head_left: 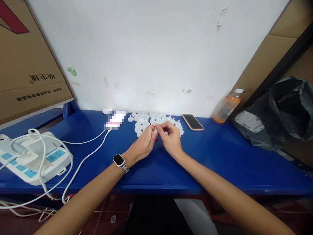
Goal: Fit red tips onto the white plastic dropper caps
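White wall [158,52], scuffed and dotted with scraps of old tape, rises behind a blue table [234,160]. Large brown cardboard [26,52] with printed characters stands at the left, and more cardboard leans at the right. On the right end of the table slumps a dark plastic bag [264,114] with a white label. At the left end sits a white power strip [52,173] with blue sockets, tangled in white cables [84,159]; these run to a pixelated item [114,119] near the wall.

Two bare forearms reach in from below. The left hand [144,142] and the right hand [171,138] meet at the near edge of a cluster of white plastic pieces [146,117], which spreads just beyond and around the fingers. Both hands are drawn in to a pinch, thumb against forefinger, on one small white part [155,130] between the fingertips; its exact shape is too small to tell.

To the right of the pile stands a bottle [227,106] of orange liquid, white-capped, and between it and the pile lies a phone [192,122], dark screen up. A watch [118,160] circles the left wrist. Smallest, a red bit [157,139] shows just beneath the fingers.
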Available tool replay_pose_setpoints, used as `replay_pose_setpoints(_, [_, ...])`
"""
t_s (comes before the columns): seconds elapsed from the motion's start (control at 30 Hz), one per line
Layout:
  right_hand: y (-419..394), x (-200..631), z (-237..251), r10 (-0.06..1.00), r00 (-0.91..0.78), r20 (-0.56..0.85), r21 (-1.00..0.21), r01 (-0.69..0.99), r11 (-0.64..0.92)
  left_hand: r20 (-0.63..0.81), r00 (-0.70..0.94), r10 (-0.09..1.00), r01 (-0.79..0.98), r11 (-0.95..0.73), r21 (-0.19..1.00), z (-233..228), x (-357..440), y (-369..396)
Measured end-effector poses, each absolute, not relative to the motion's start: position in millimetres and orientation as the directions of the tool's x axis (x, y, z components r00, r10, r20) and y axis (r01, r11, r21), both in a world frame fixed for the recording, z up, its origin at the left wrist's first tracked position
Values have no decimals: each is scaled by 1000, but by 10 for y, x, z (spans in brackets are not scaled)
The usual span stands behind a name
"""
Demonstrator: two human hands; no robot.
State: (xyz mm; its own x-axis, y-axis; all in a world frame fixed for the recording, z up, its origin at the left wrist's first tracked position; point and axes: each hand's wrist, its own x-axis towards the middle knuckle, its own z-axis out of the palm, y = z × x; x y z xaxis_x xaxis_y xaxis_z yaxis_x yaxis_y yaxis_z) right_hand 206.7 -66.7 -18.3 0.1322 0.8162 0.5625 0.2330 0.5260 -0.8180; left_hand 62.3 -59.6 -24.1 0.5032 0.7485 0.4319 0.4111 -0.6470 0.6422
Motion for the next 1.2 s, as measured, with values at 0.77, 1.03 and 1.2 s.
replay_pose_setpoints(0.77, [-566, 2579, -141, 836, -241, 493, -307, 851, 427, 514, 485, 707, 688, -672, 275, -222, 412, -313])
replay_pose_setpoints(1.03, [-762, 2243, -170, 752, -424, 505, -124, 826, 550, 570, 404, 715, 701, -642, 310, -160, 420, -285])
replay_pose_setpoints(1.2, [-677, 2101, -217, 737, -504, 450, -76, 800, 594, 565, 340, 752, 629, -629, 458, -70, 159, -317])
